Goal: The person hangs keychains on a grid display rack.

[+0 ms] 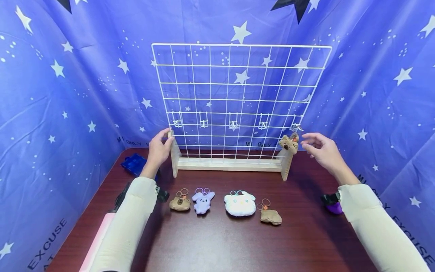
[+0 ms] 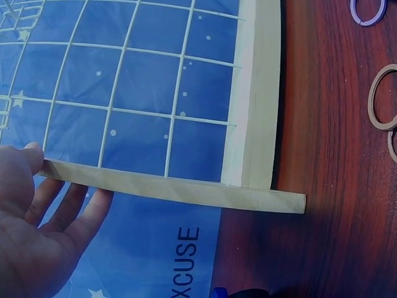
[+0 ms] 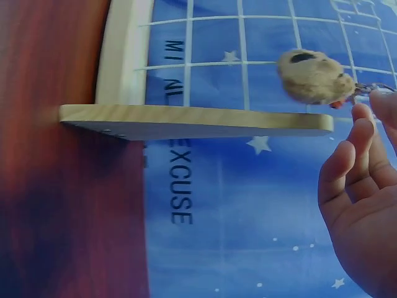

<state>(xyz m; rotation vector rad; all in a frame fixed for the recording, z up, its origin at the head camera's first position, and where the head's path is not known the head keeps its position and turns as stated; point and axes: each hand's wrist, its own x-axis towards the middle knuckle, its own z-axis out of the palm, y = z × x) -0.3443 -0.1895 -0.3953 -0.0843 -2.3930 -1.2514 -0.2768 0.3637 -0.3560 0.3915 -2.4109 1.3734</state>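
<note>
Head view: a brown plush keychain hangs at the right end of the white wire grid, its ring seemingly on the endmost hook. The right hand is just beside it, outward of the grid, so the plush lies leftward of the fingertips; this hand is much nearer to it than the other. It looks released, fingers loosely bent around nothing, though in the right wrist view I cannot tell whether a fingertip touches the ring. The plush's long axis is unclear. At the grid's left end, the left hand pinches the left wooden upright near its top. Counted: one grid, two uprights, five hooks in a row across the grid's lower half, one hanging plush. On the table, in front of the grid, lie four more: two brown keychains, one lilac keychain, one white keychain.
</note>
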